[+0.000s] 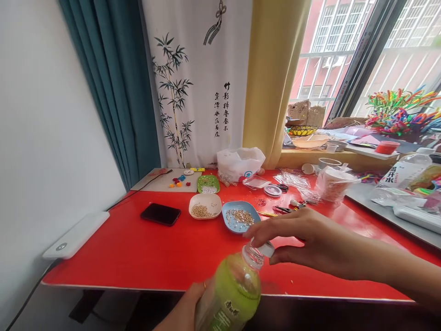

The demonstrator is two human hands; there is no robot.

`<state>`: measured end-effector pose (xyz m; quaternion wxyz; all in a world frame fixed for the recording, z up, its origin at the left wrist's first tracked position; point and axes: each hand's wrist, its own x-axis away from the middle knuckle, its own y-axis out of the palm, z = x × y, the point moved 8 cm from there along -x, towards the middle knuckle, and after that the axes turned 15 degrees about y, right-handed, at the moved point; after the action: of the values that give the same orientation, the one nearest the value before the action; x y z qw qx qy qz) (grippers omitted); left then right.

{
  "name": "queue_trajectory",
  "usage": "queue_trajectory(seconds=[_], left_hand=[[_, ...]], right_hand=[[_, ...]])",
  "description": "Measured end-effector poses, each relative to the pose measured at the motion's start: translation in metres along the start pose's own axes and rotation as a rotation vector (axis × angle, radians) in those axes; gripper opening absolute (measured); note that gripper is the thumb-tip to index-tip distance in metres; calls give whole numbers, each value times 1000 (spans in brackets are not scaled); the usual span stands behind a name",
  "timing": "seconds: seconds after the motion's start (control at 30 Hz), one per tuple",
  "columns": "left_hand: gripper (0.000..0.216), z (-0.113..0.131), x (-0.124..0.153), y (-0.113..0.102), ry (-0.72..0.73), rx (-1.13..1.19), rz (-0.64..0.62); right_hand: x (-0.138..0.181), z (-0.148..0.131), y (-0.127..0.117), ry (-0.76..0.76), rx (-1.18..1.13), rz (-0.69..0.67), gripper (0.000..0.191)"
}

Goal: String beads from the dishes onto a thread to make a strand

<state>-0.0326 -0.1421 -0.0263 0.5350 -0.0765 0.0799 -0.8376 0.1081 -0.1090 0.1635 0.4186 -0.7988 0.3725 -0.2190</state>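
Note:
A plastic drink bottle (234, 289) with a green label tilts to the right in front of the table's near edge. My left hand (189, 307) is wrapped around its side, with most of the fingers hidden behind it. At the mouth, my right hand (292, 232) pinches a white bottle cap (264, 249) between thumb and fingers. The cap is tipped at the side of the open, threaded neck; whether it still touches the rim I cannot tell. Just beyond the right fingertips lies a blue dish (229, 221) of gold and clear beads.
On the red table (148, 257) lie a black phone (160, 214), a cream dish (215, 198) of gold beads and a green dish (216, 182). A white plastic bag (239, 161) stands behind. Pliers, scissors and a bagged cup (334, 184) are at the right. A white power strip (77, 235) lies left.

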Motion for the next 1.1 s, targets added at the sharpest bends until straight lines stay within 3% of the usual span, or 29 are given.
queue_trajectory(seconds=[0.3, 0.57, 0.8, 0.87, 1.0, 1.1], left_hand=[[80, -9, -8, 9, 84, 200, -59], [71, 18, -11, 11, 198, 145, -53], [75, 13, -14, -5, 265, -169, 135], [74, 17, -15, -4, 280, -156, 125], [72, 22, -13, 8, 259, 48, -3], [76, 15, -10, 8, 224, 126, 6]], right_hand=[[-5, 1, 12, -3, 19, -52, 22], [-6, -2, 10, -6, 164, -35, 25], [-16, 24, 14, 319, 271, 39, 28], [-17, 29, 16, 363, 242, 29, 29], [-14, 16, 17, 224, 246, 29, 33], [-5, -1, 16, 76, 200, 42, 32]])
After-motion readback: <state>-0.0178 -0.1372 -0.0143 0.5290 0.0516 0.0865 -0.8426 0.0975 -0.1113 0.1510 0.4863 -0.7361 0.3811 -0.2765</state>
